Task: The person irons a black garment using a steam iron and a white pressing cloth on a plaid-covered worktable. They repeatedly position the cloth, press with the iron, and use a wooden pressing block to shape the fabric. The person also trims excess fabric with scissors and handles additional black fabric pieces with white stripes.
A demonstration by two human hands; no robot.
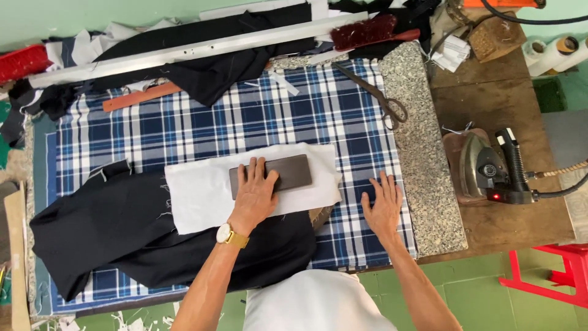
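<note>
A dark rectangular block [271, 175] lies flat on a white cloth [202, 193] near the middle of the desk [422, 153]. Your left hand [254, 195] presses down on the block's left half, fingers [251, 171] straight and slightly spread, palm flat; it grips nothing. The white cloth covers part of a black garment [122, 236] that spreads toward you and to the left over a blue-and-white plaid cover [257, 116].

As a judgement, the pressing looks under way: the cloth is laid smooth and the block is set on it, while most of the garment lies loosely bunched and unpressed.

Your right hand [383, 205] rests flat on the plaid, well apart from the block, fingers open and fanned, holding nothing. Farther right, an iron [484, 168] sits on the wooden part of the desk, and scissors [376, 98] lie near the far edge.
</note>
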